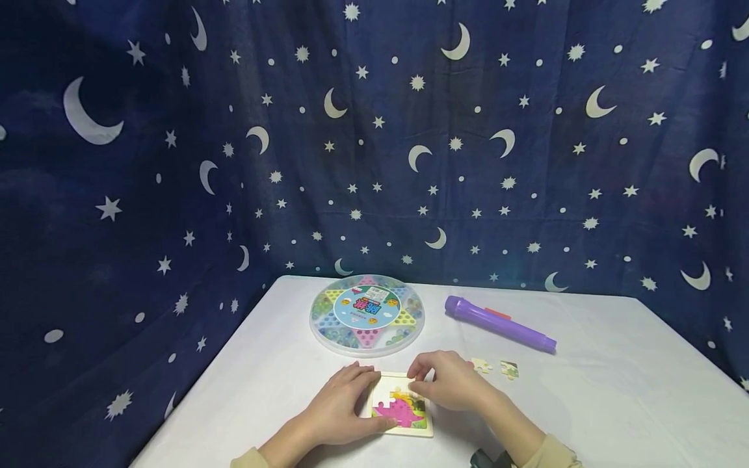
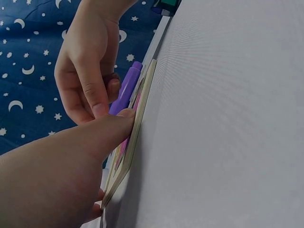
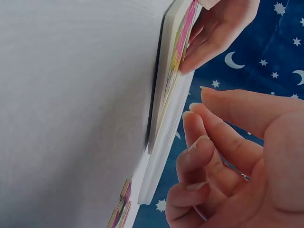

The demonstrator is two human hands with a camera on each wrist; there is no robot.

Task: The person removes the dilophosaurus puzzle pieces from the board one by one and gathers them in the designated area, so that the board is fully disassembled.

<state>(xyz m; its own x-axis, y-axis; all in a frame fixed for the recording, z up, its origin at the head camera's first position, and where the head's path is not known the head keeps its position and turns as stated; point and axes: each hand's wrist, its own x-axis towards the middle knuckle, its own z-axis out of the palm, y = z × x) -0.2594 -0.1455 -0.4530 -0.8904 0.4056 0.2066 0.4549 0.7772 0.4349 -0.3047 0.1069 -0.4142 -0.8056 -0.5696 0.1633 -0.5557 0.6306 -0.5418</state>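
A small wooden jigsaw puzzle [image 1: 400, 413] with a pink dinosaur lies in its pale tray on the table. Part of its upper left shows bare wood. My left hand [image 1: 345, 406] holds the tray at its left side, fingers by the far left corner and thumb over the near edge. In the left wrist view the left thumb [image 2: 111, 130] presses on the top. Over the tray's right side hovers my right hand [image 1: 447, 380]; in the right wrist view its thumb and index fingertips [image 3: 204, 95] stand slightly apart, with nothing seen between them.
Loose jigsaw pieces [image 1: 509, 370] lie right of the right hand, one partly hidden by it. Behind the puzzle stands a round, clear-lidded Chinese checkers set [image 1: 367, 335]. A purple microphone-shaped stick [image 1: 500, 325] lies at the back right, beside a red strip [image 1: 497, 313]. A starry curtain [image 1: 409, 195] surrounds the table.
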